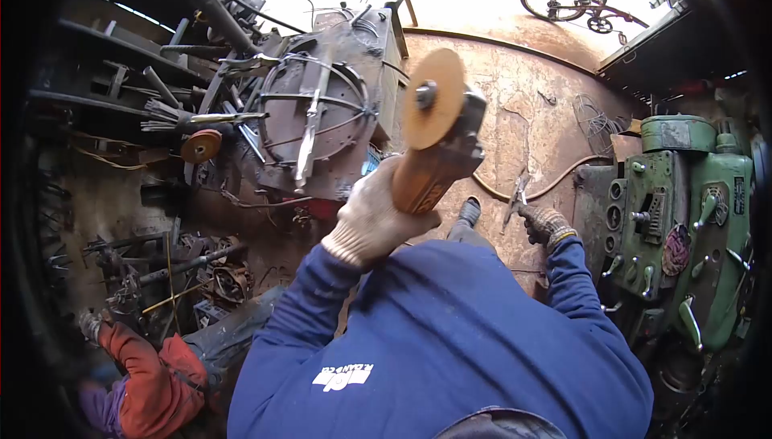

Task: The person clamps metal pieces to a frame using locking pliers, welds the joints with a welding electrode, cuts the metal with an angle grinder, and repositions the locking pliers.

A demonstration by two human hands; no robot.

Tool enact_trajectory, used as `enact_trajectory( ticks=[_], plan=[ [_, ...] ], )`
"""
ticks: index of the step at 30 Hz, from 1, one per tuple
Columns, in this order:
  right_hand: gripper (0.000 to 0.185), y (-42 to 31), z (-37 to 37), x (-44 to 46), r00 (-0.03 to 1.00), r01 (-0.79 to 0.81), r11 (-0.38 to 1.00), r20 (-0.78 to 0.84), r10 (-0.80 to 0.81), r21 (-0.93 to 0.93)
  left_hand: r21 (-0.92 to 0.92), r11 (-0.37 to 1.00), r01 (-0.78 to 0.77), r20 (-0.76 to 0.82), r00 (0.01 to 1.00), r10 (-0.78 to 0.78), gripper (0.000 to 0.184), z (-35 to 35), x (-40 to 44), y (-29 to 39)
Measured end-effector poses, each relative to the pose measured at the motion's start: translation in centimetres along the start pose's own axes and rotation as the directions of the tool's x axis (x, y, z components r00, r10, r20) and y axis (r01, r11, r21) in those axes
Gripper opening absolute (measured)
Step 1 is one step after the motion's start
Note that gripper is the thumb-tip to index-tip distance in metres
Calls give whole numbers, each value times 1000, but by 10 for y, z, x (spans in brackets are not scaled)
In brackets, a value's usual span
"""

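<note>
My left hand (pixel 374 214), in a pale knitted glove, is wrapped round the orange body of an angle grinder (pixel 422 178). The grinder is raised, its round tan disc (pixel 435 100) uppermost and its dark head at the right. Over on the right, my right hand (pixel 547 223), in a dirty grey glove, is closed round a metal tool (pixel 517 198) that looks like pliers or a clamp; its exact kind is unclear. To the left of the grinder, a round metal frame with crossbars (pixel 316 109) lies on a worn metal bench (pixel 330 37).
A green machine with levers (pixel 651 214) stands at the right. A hose (pixel 567 172) curves over the floor. Scrap metal (pixel 217 266) lies at the left, near another person in orange (pixel 157 379). A bicycle (pixel 575 5) stands at the top right.
</note>
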State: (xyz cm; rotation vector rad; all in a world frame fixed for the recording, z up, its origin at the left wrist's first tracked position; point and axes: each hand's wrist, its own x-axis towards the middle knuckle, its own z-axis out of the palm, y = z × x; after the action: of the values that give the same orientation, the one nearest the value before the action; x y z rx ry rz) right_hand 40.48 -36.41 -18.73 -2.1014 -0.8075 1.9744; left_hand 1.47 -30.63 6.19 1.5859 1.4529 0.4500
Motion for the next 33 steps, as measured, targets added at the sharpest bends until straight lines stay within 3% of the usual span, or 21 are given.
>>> enact_trajectory(
  ticks=[2,6,7,9,10,12,13,14,16,18,21,23,25,28,30,31,33],
  plan=[
    [25,-3,-22,-7,991,-95,993,-104,87,-73,26,999,47,45,998,-48,73,30,36,8],
    [24,19,-63,-14,968,-212,977,-142,208,-15,120,986,116,55,991,-123,77,75,111,7],
    [27,26,-72,-14,983,-148,975,-134,126,-167,125,980,157,5,987,-158,71,85,128,4],
    [29,60,-89,1,991,-46,918,-135,-8,-394,138,953,270,-19,963,-269,76,95,167,1],
    [31,78,-97,10,988,-3,866,-134,-75,-500,168,933,317,-66,948,-310,75,100,187,-8],
    [36,80,-98,14,977,-80,890,-211,-18,-449,217,900,378,-158,923,-350,73,111,230,-46],
    [40,70,-92,8,949,-211,957,-276,152,-197,224,888,403,-226,907,-354,74,119,249,-73],
    [49,67,-108,6,986,-156,795,-139,91,-587,253,872,418,-258,898,-356,75,124,267,-97],
    [55,53,-116,-10,987,-146,793,-144,74,-591,271,835,479,-296,867,-401,78,126,283,-132],
    [55,21,-115,-18,964,-254,822,-202,172,-509,245,797,552,-345,818,-460,80,126,297,-160],
    [54,18,-147,-3,962,-234,714,-265,70,-660,141,750,646,-366,738,-567,79,127,305,-186],
    [52,-5,-154,3,950,-308,774,-214,225,-553,55,703,710,-346,674,-653,78,128,308,-193],
    [51,-31,-157,10,940,-342,770,-212,269,-539,-151,568,809,-307,508,-805,77,116,309,-182],
    [48,-82,-175,31,916,-402,773,-211,343,-491,-308,574,759,-378,456,-806,76,123,313,-204],
    [49,-102,-187,53,938,-346,737,-208,276,-580,-405,559,723,-365,433,-824,77,114,320,-208],
    [50,-116,-195,67,958,-287,708,-196,210,-646,-472,511,719,-257,443,-859,74,109,330,-215],
    [52,-173,-193,80,948,-314,624,-200,248,-715,-614,504,607,-330,383,-863,67,140,361,-277]
  ],
)
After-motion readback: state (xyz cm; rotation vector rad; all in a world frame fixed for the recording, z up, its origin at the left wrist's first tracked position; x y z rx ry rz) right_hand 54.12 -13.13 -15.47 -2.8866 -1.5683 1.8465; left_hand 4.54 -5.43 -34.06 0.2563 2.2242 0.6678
